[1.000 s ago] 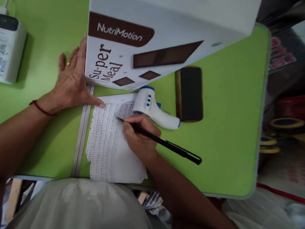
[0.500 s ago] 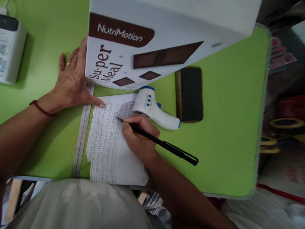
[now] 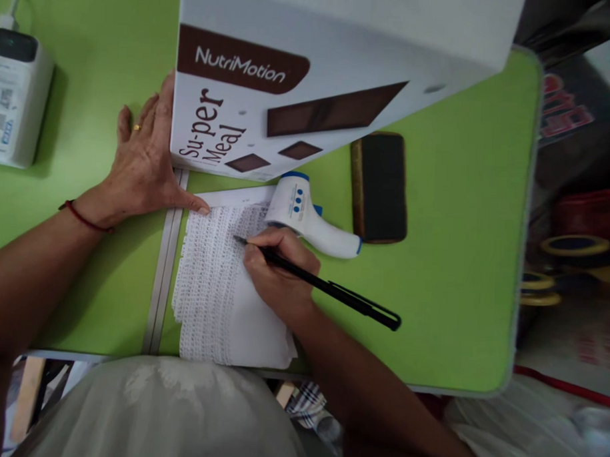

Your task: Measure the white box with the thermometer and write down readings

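Note:
A black pen [image 3: 327, 288] is pinched in my right hand [image 3: 282, 271], its tip down on the sheets of paper [image 3: 207, 298]. Dense rows of small handwriting cover the left and upper parts of the paper; its lower right is blank. My left hand [image 3: 144, 163] lies spread on the table, the thumb touching the paper's top left corner and the fingers against the side of a white NutriMotion box [image 3: 259, 113]. Just above my right hand, a white and blue infrared thermometer [image 3: 305, 218] rests over the paper's upper right edge.
A dark phone in a brown case [image 3: 381, 188] lies right of the thermometer on the green table [image 3: 458, 260]. At the far left stands a white device with a cable [image 3: 16, 105]. Rolls of tape [image 3: 540, 290] and other clutter sit beyond the table's right edge.
The pen's back end has swung very slightly to the right, while its tip stays at about the same spot on the paper. My left hand has not moved.

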Available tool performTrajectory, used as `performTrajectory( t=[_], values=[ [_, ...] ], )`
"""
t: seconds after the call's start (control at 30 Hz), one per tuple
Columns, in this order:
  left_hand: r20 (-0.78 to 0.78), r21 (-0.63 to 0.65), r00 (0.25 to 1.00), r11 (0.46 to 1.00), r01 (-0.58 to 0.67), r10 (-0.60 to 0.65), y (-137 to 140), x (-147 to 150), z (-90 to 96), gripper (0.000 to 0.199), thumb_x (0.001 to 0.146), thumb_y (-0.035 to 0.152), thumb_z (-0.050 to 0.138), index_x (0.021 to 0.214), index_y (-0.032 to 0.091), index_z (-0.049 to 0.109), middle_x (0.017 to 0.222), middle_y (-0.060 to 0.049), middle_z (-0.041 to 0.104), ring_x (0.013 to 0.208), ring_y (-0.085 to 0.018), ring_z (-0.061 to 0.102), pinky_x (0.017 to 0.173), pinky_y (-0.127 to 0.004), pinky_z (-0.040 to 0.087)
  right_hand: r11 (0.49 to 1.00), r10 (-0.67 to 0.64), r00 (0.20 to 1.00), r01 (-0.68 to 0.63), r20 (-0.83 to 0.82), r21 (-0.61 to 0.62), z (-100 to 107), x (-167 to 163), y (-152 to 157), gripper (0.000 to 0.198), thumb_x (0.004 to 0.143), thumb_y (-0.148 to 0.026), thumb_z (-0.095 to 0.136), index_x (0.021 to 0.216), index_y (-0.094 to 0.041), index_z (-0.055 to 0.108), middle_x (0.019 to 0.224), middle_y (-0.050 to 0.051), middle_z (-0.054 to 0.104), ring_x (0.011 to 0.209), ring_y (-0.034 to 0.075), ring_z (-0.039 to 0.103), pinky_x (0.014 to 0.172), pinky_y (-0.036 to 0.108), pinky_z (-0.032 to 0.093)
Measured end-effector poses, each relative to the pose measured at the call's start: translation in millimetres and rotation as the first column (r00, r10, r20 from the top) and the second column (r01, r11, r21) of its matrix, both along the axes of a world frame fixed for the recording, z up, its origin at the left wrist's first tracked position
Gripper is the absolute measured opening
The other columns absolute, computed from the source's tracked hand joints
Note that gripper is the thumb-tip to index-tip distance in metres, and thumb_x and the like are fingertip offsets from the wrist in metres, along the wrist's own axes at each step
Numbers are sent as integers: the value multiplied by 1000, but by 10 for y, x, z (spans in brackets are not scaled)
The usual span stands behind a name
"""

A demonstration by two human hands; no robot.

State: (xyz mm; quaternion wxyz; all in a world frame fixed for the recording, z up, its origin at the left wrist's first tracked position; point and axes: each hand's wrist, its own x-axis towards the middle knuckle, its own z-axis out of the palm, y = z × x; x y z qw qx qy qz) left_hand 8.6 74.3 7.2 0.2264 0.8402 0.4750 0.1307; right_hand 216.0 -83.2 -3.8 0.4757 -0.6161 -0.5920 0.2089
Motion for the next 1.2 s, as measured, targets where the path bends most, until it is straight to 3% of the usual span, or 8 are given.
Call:
performTrajectory(
  t=[0.07, 0.2, 0.37, 0.53, 0.93, 1.2],
  values=[
    [-8, -18, 1000, 1000, -12, 12, 4, 3, 0, 165, 33, 108, 58, 166, 20, 15, 170, -18, 23, 155, -51, 19, 126, -65, 0, 1000, -4, 1000, 4, -8, 3, 4, 4, -6, 14, 74, -12, 60, 74, -26, 58, 64, -8, 61, 54, 11, 57, 52, 26, 48],
    [51, 12, 999, 1000, 11, -12, 15, -11, -26, 160, 36, 107, 60, 166, 28, 11, 171, -13, 24, 156, -48, 18, 126, -66, -2, 998, 56, 998, -57, -35, -19, 3, 11, -18, 10, 78, -16, 61, 76, -26, 59, 63, -7, 62, 53, 11, 55, 51, 26, 47],
    [0, -7, 1000, 1000, -2, 2, 12, -15, -21, 169, 33, 110, 54, 166, 17, 10, 170, -20, 20, 155, -50, 19, 127, -66, -1, 995, 81, 997, -82, -16, -56, 7, 18, -20, 7, 80, -18, 63, 78, -25, 62, 64, -7, 63, 53, 11, 55, 51, 26, 46],
    [45, 56, 999, 998, 24, -27, 7, -37, -56, 162, 39, 111, 52, 167, 23, 8, 169, -14, 25, 155, -50, 21, 126, -65, 1, 993, 114, 993, -114, -14, -31, 9, 19, -8, 8, 81, -17, 63, 79, -25, 63, 67, -7, 66, 55, 11, 58, 52, 25, 47],
    [-44, -13, 999, 1000, -28, 27, -13, 60, 55, 181, 23, 118, 21, 160, -1, 19, 162, -34, 28, 154, -51, 19, 125, -66, -1, 992, 128, 992, -128, 11, -17, 27, 19, -23, 13, 80, -12, 62, 78, -24, 62, 64, -8, 62, 52, 8, 56, 50, 21, 47],
    [-26, 10, 1000, 1000, -5, 5, -12, 42, 38, 174, 28, 118, 26, 162, 8, 16, 165, -28, 27, 154, -50, 20, 125, -67, 1, 991, 134, 991, -133, 3, -8, -3, 29, -28, 13, 80, -11, 63, 79, -24, 62, 66, -8, 64, 55, 8, 58, 53, 22, 49]
  ],
)
